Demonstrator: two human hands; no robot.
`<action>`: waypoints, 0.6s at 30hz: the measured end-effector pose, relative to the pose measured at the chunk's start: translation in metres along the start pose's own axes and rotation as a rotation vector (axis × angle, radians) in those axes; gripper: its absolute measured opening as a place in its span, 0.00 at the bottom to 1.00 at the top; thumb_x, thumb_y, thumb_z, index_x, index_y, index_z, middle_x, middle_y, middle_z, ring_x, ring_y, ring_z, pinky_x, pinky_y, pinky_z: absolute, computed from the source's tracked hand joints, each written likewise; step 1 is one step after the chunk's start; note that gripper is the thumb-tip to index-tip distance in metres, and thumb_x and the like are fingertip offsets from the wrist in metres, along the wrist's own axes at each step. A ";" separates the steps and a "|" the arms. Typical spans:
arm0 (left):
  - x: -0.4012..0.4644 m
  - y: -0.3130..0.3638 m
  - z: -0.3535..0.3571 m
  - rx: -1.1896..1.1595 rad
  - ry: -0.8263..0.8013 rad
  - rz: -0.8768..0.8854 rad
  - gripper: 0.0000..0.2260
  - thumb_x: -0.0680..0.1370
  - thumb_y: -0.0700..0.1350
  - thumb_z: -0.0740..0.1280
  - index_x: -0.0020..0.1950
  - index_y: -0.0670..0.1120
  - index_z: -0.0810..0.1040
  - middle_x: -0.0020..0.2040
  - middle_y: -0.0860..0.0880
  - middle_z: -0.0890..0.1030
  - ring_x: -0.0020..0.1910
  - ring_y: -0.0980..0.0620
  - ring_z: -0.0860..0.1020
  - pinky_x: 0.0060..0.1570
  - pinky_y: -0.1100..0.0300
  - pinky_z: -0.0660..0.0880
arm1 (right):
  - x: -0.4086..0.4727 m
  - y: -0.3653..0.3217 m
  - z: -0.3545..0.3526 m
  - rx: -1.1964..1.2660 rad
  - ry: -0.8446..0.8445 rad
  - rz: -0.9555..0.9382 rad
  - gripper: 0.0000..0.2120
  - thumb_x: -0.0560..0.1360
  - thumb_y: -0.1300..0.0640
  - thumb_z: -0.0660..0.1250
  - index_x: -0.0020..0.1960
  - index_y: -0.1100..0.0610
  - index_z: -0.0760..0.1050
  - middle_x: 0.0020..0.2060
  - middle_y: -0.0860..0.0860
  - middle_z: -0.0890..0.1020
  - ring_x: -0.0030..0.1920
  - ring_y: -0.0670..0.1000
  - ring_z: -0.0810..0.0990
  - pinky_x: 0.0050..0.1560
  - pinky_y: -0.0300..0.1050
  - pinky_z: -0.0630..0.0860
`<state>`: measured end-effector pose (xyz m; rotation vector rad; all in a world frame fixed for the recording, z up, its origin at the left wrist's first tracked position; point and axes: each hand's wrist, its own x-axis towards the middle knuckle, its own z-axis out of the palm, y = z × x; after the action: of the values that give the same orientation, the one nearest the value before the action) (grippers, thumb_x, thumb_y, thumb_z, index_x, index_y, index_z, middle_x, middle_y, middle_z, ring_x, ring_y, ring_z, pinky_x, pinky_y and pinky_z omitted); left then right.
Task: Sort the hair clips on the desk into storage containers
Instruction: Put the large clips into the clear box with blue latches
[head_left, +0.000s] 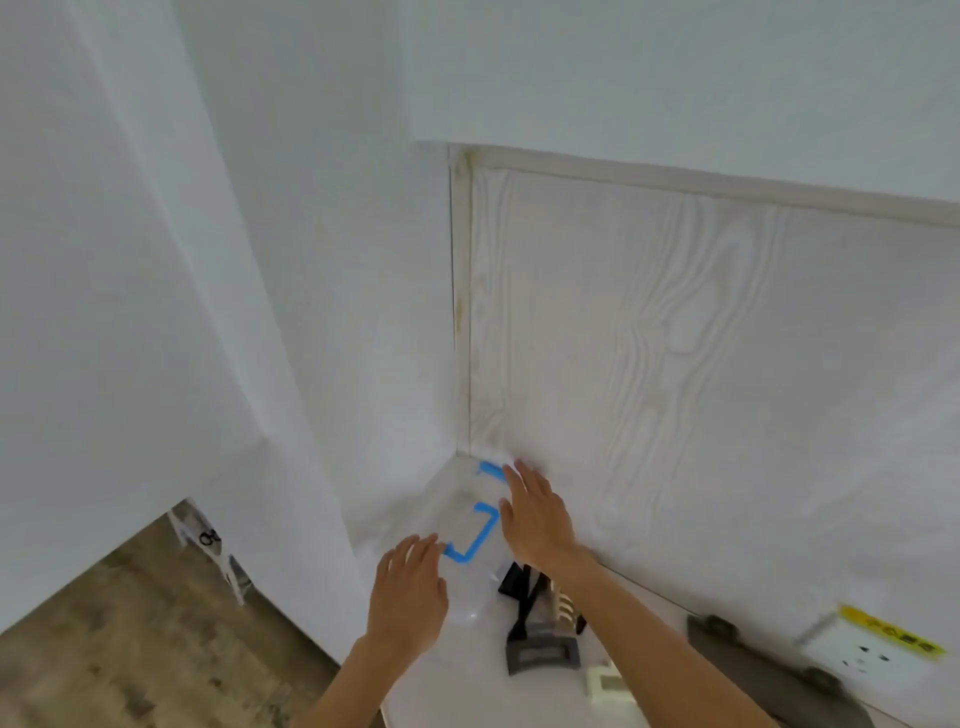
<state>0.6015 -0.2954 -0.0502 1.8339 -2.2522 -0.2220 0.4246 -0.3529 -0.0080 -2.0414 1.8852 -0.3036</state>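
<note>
— While both arms reach into the far corner of the white desk (519, 691), where exactly are the hands?

— Left hand (408, 597) lies flat at the near edge of a clear storage container (470, 525) with blue clasps, fingers straight and spread, gripping nothing. Right hand (535, 514) is at the container's right side, by the far blue clasp (491, 470), fingers also stretched out and loose. Whether either palm truly presses the plastic, I cannot tell; the picture is blurred.

— And the container itself?

— Tucked into the corner where the white wall (311, 260) meets the pale wood-grain panel (701, 364). A second blue clasp (475, 540) sits between the two hands.

— Any hair clips?

— Just nearer than the container, under the right forearm, there is a dark stand (540, 652) with black and cream pieces (563, 608) upright in it; they may be clips, but it is too blurred to say. A small cream object (608, 686) lies beside its base.

— Anything else?

— A grey strip (769, 670) along the panel, a white socket (862, 649) with a yellow label, and wood flooring (130, 649) lower left.
</note>
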 end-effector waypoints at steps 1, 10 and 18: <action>-0.002 0.000 -0.002 -0.010 0.015 0.011 0.27 0.49 0.41 0.81 0.47 0.47 0.84 0.47 0.52 0.84 0.46 0.51 0.84 0.43 0.57 0.80 | 0.004 0.003 0.005 -0.057 -0.030 0.003 0.24 0.82 0.52 0.48 0.76 0.54 0.48 0.77 0.51 0.49 0.75 0.52 0.52 0.73 0.49 0.56; -0.022 -0.004 0.000 -0.241 0.111 0.083 0.24 0.74 0.30 0.53 0.66 0.47 0.73 0.70 0.54 0.70 0.73 0.53 0.62 0.69 0.71 0.38 | -0.041 0.033 0.011 -0.171 0.167 -0.088 0.17 0.80 0.50 0.55 0.65 0.55 0.70 0.60 0.51 0.73 0.52 0.52 0.75 0.52 0.45 0.72; -0.072 0.002 0.012 -0.427 0.305 -0.099 0.14 0.75 0.37 0.67 0.58 0.51 0.79 0.63 0.54 0.75 0.65 0.53 0.72 0.67 0.69 0.60 | -0.099 0.057 0.007 0.195 0.225 0.117 0.07 0.73 0.50 0.69 0.47 0.52 0.80 0.41 0.46 0.76 0.39 0.45 0.74 0.33 0.32 0.66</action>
<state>0.6106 -0.2250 -0.0671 1.6240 -1.7507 -0.3785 0.3656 -0.2575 -0.0295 -1.8242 2.0059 -0.6831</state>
